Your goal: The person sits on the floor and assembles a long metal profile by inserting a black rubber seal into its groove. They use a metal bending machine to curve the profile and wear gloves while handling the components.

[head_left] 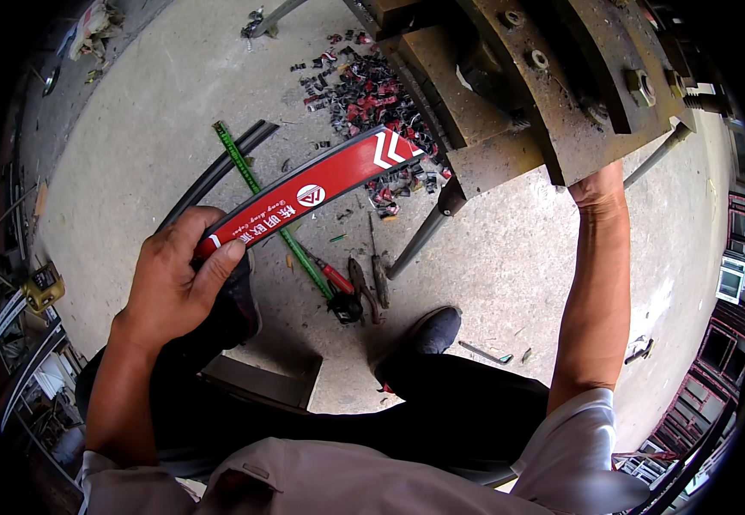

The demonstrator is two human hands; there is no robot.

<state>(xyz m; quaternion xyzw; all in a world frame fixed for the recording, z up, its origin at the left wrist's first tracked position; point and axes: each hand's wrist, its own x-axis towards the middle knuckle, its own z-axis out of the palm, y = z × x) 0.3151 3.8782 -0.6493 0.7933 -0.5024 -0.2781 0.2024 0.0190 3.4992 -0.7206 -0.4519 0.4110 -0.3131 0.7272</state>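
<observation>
My left hand is closed round the near end of a long flat profile strip, thumb on top. Red film with white print covers its upper face, and dark edges show along both sides. The strip slants up to the right, its far end beside the lower edge of a heavy, brownish metal punch press. Only the wrist and back of my right hand show at the press's near right side; its fingers are hidden behind the metal, so what they touch cannot be seen.
Under the strip lie dark profile lengths, a green tape measure, a red-handled screwdriver and pliers. Red and black offcuts heap beside the press, whose metal leg stands near my shoe. Frames line the right.
</observation>
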